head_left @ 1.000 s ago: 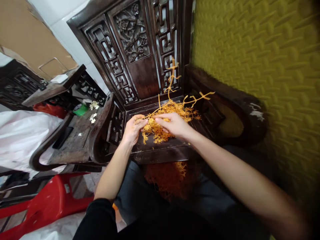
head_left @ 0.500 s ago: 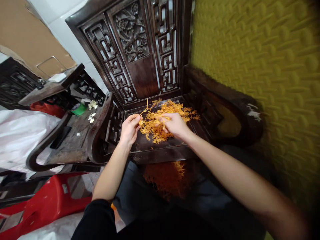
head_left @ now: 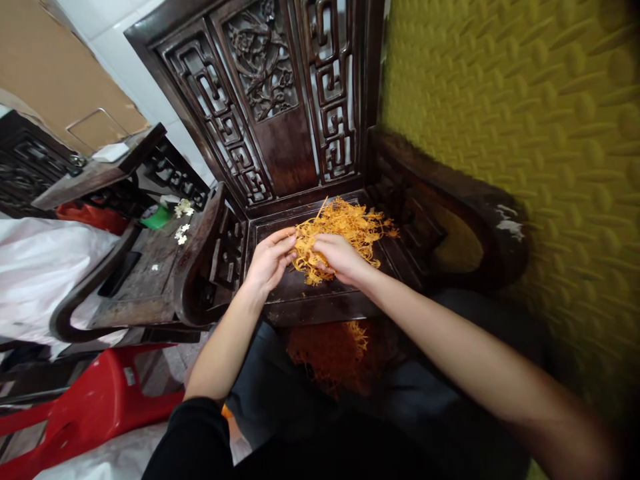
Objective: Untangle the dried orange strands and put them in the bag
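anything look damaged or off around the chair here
Yes: the dark armrest on the picture's right bears a ragged pale patch, perhaps damaged finish or something stuck on; I can't tell which. The orange strands lie in a loose tangle on the seat, but nothing there looks clearly wrong.
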A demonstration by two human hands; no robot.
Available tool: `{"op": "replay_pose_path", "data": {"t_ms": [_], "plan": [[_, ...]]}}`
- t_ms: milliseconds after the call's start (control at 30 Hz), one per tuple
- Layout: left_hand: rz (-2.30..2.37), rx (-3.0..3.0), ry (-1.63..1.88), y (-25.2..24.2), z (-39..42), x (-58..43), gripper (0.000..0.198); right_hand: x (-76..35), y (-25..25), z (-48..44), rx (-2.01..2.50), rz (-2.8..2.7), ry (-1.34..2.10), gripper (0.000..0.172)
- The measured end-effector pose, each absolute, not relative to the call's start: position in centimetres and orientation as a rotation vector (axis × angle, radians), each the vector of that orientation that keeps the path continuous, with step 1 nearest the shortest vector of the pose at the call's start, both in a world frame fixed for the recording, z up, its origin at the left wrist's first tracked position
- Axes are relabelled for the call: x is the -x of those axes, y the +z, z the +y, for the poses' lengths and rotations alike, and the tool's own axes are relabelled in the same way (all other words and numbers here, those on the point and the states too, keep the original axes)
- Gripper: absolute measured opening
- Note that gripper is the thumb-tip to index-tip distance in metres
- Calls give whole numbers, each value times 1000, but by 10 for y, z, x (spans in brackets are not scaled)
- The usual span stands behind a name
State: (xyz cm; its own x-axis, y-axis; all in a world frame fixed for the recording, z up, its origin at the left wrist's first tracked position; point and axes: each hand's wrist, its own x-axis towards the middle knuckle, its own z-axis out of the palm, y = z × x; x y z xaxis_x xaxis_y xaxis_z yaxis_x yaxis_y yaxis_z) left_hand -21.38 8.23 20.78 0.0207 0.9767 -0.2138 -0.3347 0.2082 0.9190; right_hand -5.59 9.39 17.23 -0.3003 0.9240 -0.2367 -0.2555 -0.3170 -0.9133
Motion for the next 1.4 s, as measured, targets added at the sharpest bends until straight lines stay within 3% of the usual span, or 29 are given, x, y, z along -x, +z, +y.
{"op": "replay_pose_path", "data": {"t_ms": [367, 600, 800, 900, 1000, 1200, 1400], "plan": [[1061, -764, 1258, 202, 87, 214, 38, 49, 179, 92, 923, -1233, 1671, 47], [1146, -859, 1520, 201, 86, 212, 33, 46, 179, 91, 1062, -1647, 1007, 33], [1129, -809, 1620, 208, 101, 231, 29, 41, 175, 99, 1149, -1468, 963, 25], [1165, -691, 1871, 211, 111, 252, 28, 28, 173, 109, 1191, -1086, 933, 14], [1143, -663, 1867, 212, 114, 262, 30, 20, 175, 114, 1178, -887, 1038, 10], [1008, -763, 1564, 207, 102, 249, 34, 42, 177, 96, 1064, -993, 1591, 34], [912, -736, 1500, 208, 99, 251, 35, 41, 183, 88, 804, -1007, 1905, 36]]}}
